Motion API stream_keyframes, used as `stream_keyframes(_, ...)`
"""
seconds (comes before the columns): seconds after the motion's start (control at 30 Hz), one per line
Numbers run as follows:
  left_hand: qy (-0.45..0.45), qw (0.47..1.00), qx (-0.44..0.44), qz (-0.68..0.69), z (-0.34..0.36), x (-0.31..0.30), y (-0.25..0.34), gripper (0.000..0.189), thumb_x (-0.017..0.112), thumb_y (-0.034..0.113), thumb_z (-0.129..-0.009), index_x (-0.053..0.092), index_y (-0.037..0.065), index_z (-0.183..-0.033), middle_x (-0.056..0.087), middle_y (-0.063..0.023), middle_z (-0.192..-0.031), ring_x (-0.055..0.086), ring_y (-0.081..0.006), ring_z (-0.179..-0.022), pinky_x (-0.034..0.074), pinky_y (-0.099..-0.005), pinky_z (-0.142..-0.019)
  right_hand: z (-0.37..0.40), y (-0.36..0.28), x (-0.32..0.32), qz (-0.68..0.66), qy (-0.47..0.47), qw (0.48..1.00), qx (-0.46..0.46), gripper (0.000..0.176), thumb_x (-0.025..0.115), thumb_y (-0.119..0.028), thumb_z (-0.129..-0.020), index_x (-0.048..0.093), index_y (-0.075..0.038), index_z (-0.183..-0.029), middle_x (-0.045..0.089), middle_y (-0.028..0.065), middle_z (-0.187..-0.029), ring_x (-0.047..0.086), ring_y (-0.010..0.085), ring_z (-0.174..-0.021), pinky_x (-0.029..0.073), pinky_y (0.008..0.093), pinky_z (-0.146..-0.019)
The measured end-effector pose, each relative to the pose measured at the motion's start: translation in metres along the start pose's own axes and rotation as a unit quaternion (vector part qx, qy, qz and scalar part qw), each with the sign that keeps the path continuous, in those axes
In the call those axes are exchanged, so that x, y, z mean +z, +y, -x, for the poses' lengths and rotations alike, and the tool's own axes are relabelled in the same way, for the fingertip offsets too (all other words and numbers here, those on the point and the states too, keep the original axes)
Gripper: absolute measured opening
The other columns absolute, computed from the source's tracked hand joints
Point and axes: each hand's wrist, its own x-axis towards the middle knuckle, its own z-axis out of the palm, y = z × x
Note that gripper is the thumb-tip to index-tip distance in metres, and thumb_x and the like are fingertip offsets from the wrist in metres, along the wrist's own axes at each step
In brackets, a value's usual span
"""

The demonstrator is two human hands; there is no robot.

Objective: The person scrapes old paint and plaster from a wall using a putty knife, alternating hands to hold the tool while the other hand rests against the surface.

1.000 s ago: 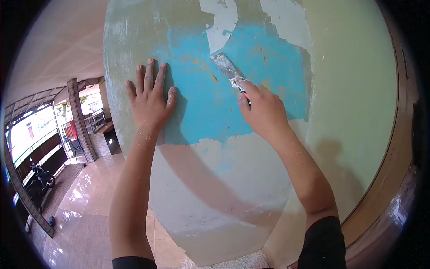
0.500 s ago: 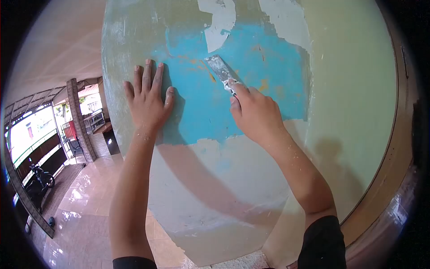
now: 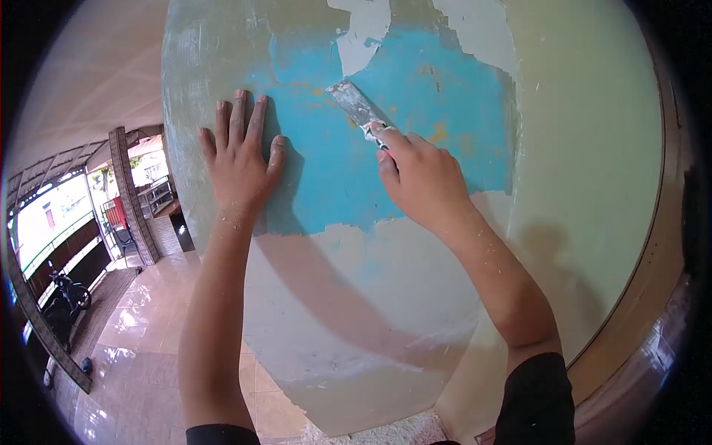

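My right hand grips a putty knife whose metal blade is smeared with white and points up and left. The blade lies against the blue patch of the wall, just below a bare whitish strip where paint is off. Flat on the wall at the blue patch's left edge rests my left hand, fingers spread and holding nothing. Small pale flecks dot both forearms. Most of the knife's handle is hidden in my fingers.
Below the blue patch is a pale stripped area of wall. White debris lies on the floor at its foot. A wooden frame runs down the right. At left are a tiled floor, a pillar and a parked motorcycle.
The putty knife's blade has shifted a little left and up across the blue patch with my right hand. My left hand stays pressed on the wall; the view has tilted slightly.
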Motion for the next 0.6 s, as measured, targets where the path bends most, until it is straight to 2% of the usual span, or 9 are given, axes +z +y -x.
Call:
stream_keyframes(0.1,0.005,1.000,0.001,-0.002,-0.001,0.001,-0.001,0.068,0.052,0.046,-0.096,0.033,0.031,-0.159,0.025,-0.0014,-0.168,0.019,-0.0298,-0.155,0.009,-0.0596,-0.124,-0.002,0.003,0.001,0.013,-0.012,1.000,-0.022,0.038,0.059,-0.020,-0.096,0.059,-0.005,-0.130,0.068,0.0193,-0.093,0.071,0.0382,-0.078,0.059,0.0473,-0.066)
stream_keyframes(0.3,0.001,1.000,-0.002,-0.013,0.001,0.003,0.000,0.068,0.052,0.046,-0.096,0.033,0.032,-0.159,0.025,-0.0012,-0.168,0.018,-0.0289,-0.156,0.009,-0.0595,-0.124,-0.026,-0.006,0.004,0.002,0.005,0.999,-0.033,0.036,0.058,-0.019,-0.097,0.059,-0.006,-0.131,0.069,0.0197,-0.095,0.071,0.0390,-0.079,0.059,0.0492,-0.069)
stream_keyframes(0.4,0.001,1.000,-0.001,-0.008,0.002,0.003,0.000,0.068,0.052,0.046,-0.096,0.033,0.032,-0.159,0.025,-0.0013,-0.168,0.018,-0.0288,-0.156,0.009,-0.0596,-0.124,-0.019,-0.005,0.006,-0.001,0.006,1.000,-0.029,0.036,0.058,-0.020,-0.097,0.059,-0.010,-0.132,0.070,0.0207,-0.099,0.071,0.0385,-0.078,0.058,0.0496,-0.069)
stream_keyframes(0.5,0.002,1.000,-0.001,-0.001,0.000,0.003,-0.001,0.067,0.052,0.046,-0.095,0.033,0.032,-0.159,0.026,-0.0014,-0.167,0.019,-0.0288,-0.155,0.010,-0.0597,-0.124,0.011,0.020,0.019,0.005,-0.022,1.000,-0.005,0.038,0.058,-0.023,-0.098,0.056,-0.013,-0.135,0.070,0.0200,-0.099,0.070,0.0388,-0.079,0.057,0.0494,-0.068)
stream_keyframes(0.6,0.003,1.000,-0.003,0.005,0.003,0.001,0.003,0.067,0.052,0.045,-0.095,0.034,0.031,-0.158,0.026,-0.0016,-0.167,0.020,-0.0290,-0.155,0.011,-0.0598,-0.124,0.041,0.065,0.037,0.020,0.015,1.000,0.003,0.039,0.056,-0.024,-0.100,0.053,-0.016,-0.138,0.068,0.0178,-0.097,0.070,0.0394,-0.082,0.057,0.0496,-0.068)
